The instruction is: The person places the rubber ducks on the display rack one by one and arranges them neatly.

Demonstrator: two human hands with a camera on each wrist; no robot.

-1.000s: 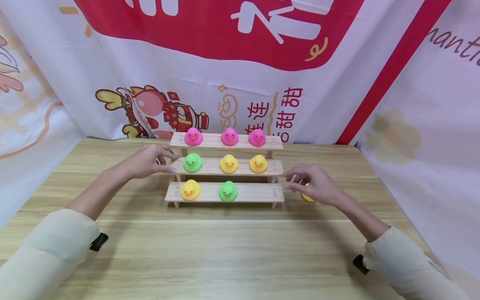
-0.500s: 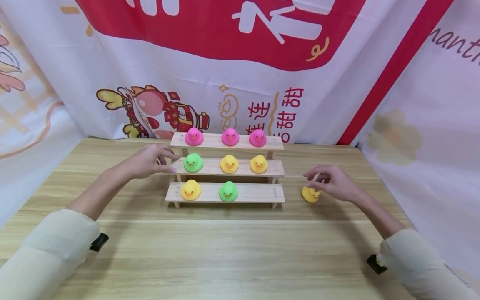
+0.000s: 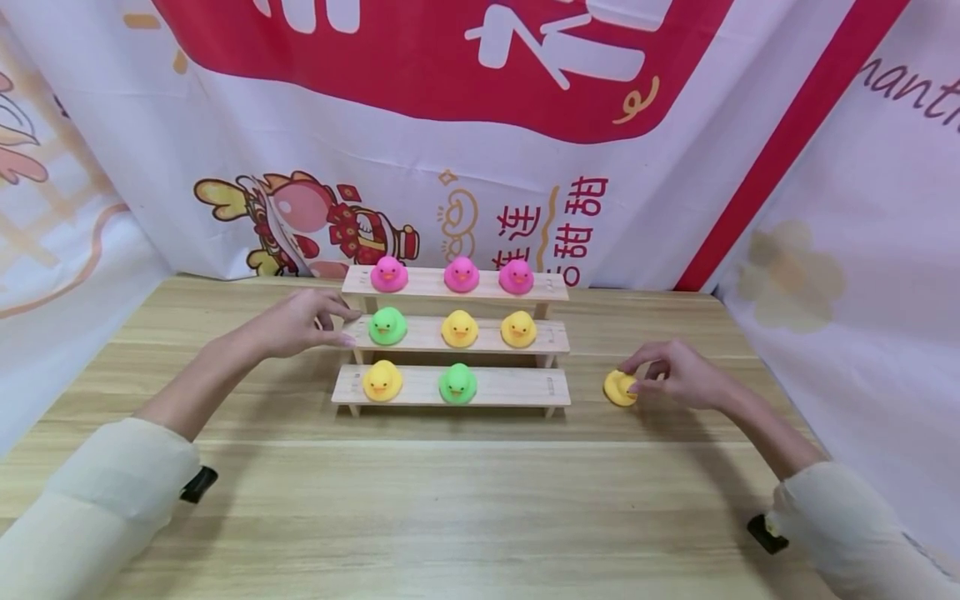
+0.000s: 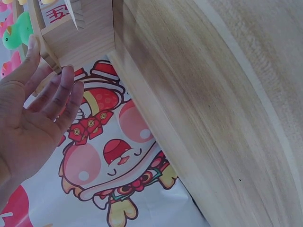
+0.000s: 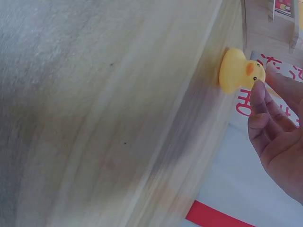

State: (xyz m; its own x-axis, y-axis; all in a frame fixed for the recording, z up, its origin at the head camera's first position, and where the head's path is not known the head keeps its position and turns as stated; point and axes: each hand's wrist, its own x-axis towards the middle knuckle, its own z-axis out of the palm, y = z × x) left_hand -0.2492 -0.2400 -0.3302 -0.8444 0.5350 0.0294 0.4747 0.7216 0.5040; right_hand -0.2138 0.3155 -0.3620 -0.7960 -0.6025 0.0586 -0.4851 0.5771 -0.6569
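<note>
At the right of the head view, a yellow rubber duck (image 3: pixel 617 388) rests on the table. My right hand (image 3: pixel 681 375) reaches down to it and pinches its head between thumb and fingers; the right wrist view shows the duck (image 5: pixel 232 71) at those fingertips. A three-step wooden display stand (image 3: pixel 521 385) stands in the middle. My left hand (image 3: pixel 294 323) pinches the left end of its middle step, near a green duck (image 3: pixel 387 326). In the left wrist view, the hand (image 4: pixel 35 109) has its thumb on the step's edge and its fingers beyond.
Three pink ducks (image 3: pixel 461 275) sit on the top step. Two yellow ducks (image 3: pixel 460 329) share the middle step with the green one. The bottom step bears a yellow duck (image 3: pixel 382 381) and a green duck (image 3: pixel 457 383). Behind hangs a printed cloth (image 3: pixel 420 150).
My right hand has moved right from the stand's right side and lowered onto the yellow duck, taking its head between the fingers. The left hand stays at the stand.
</note>
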